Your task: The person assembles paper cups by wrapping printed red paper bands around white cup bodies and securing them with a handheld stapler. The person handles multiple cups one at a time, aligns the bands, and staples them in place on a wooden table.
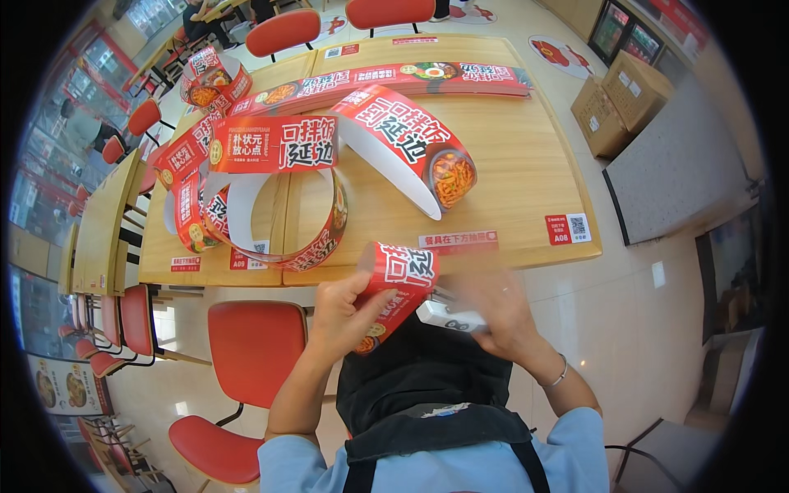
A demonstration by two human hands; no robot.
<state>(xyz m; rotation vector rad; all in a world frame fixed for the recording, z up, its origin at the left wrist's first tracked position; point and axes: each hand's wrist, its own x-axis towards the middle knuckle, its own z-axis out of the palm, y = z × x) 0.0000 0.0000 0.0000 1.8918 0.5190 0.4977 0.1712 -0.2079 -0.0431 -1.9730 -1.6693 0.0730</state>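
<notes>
My left hand [343,319] is closed on a red printed cardboard sleeve [404,283], bent over into a loop, just off the table's near edge. Beside it my right hand [503,316], its upper fingers blurred by motion, grips a small white device [450,317] with dark round marks, whose kind I cannot make out. This device is close to the sleeve's right edge. On the table, several more red sleeves are curled into linked rings [271,148]. Behind them lies a long flat stack of the same printed strips [386,80].
The wooden table [526,181] fills the middle, with printed stickers along its edges. A red chair [256,349] stands at my left, and two more red chairs are beyond the table. Cardboard boxes [625,103] and a grey panel [686,156] are at the right.
</notes>
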